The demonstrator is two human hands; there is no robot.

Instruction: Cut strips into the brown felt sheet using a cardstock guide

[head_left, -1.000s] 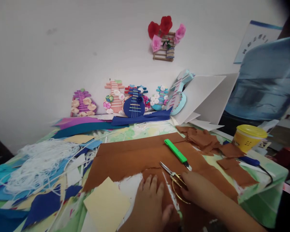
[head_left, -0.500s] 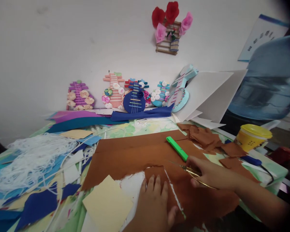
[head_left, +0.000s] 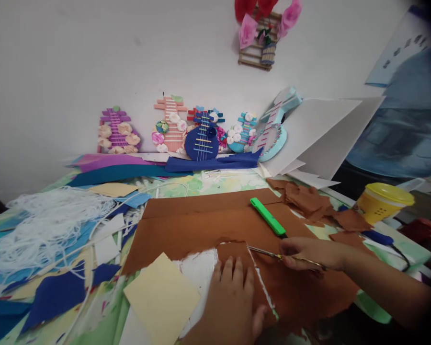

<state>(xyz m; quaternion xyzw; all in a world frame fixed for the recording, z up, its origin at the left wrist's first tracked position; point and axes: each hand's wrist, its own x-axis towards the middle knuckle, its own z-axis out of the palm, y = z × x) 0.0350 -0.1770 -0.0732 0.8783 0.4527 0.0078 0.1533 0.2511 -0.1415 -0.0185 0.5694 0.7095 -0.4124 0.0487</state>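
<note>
My left hand (head_left: 232,297) lies flat with its fingers spread on brown paper (head_left: 187,225), partly over a white glued shape (head_left: 197,268). My right hand (head_left: 309,254) is closed around gold-handled scissors (head_left: 269,253), whose blades point left and reach the top of a white glue line (head_left: 260,278) on the paper. Just above the right hand, a green utility knife (head_left: 267,217) rests on the brown sheet. A pale yellow square card (head_left: 162,299) lies left of my left hand.
White cord (head_left: 50,230) is heaped at the left among blue scraps (head_left: 59,292). Torn brown pieces (head_left: 307,201), a yellow tub (head_left: 384,201) and a blue-handled tool (head_left: 379,237) are at the right. Decorated instrument shapes (head_left: 201,139) lean on the wall.
The scissors have swung from above and right of the glue line to its top end, and their blades look closer together. My left hand stays on the paper. The camera view has shifted slightly.
</note>
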